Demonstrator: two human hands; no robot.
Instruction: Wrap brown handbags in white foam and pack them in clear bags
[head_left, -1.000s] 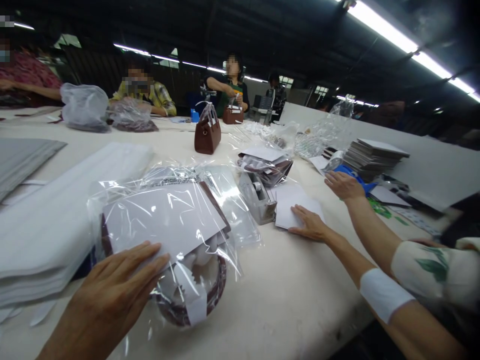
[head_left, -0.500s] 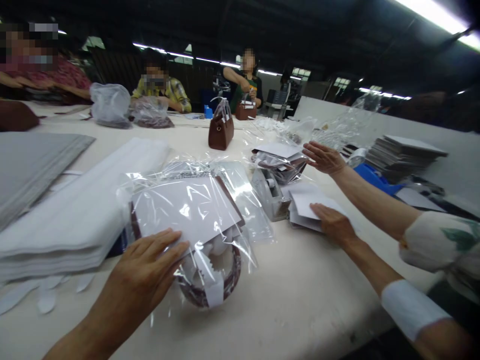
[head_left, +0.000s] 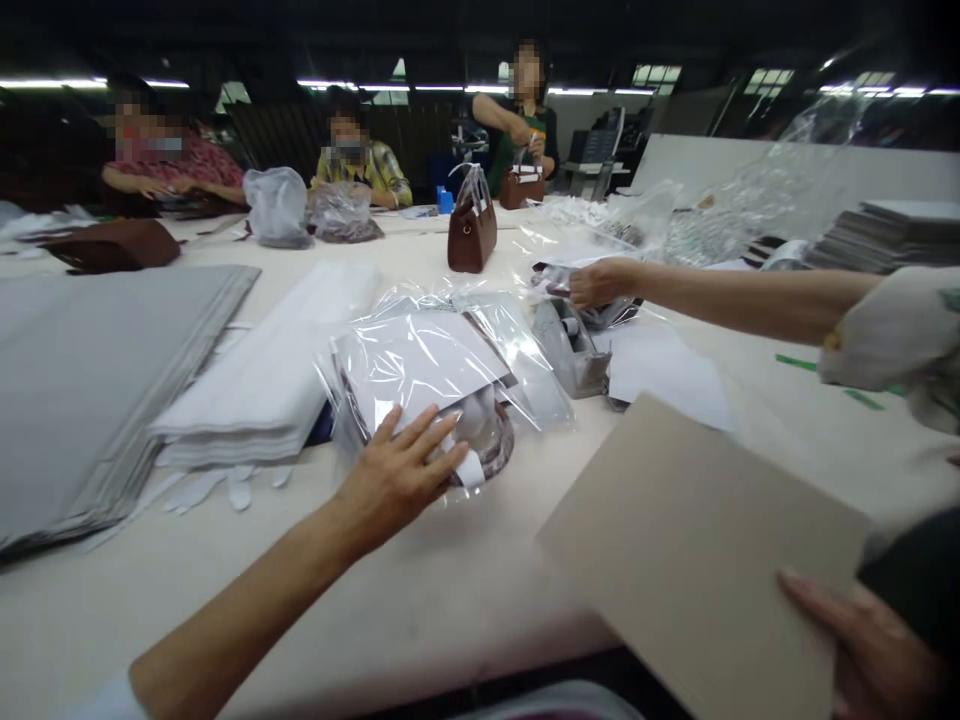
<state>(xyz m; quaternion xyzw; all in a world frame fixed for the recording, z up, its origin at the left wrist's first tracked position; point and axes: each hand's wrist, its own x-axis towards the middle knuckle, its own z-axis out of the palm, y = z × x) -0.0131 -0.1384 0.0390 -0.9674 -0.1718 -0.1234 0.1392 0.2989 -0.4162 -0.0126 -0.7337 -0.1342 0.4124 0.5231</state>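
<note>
My left hand (head_left: 405, 475) lies flat with fingers spread on a clear plastic bag that wraps a brown handbag. Under the plastic, a white sheet (head_left: 424, 360) covers the handbag's body, and its wrapped round handle (head_left: 501, 452) shows beside my fingers. At the lower right, my right hand (head_left: 874, 630) grips a grey-brown cardboard sheet (head_left: 697, 530) by its edge, tilted over the table's front edge. A grey tape dispenser (head_left: 574, 350) stands beyond the wrapped handbag, beside a stack of white sheets (head_left: 667, 370).
From the right, a co-worker's hand (head_left: 604, 283) reaches onto another wrapped item. White folded material (head_left: 262, 380) and large grey sheets (head_left: 97, 370) lie at left. A brown handbag (head_left: 472, 235) stands farther back. Several people sit or stand across the table.
My right hand has left the white sheets and now holds the cardboard sheet at lower right. My left hand has slid toward the handle. The co-worker's hand has come down onto the wrapped item.
</note>
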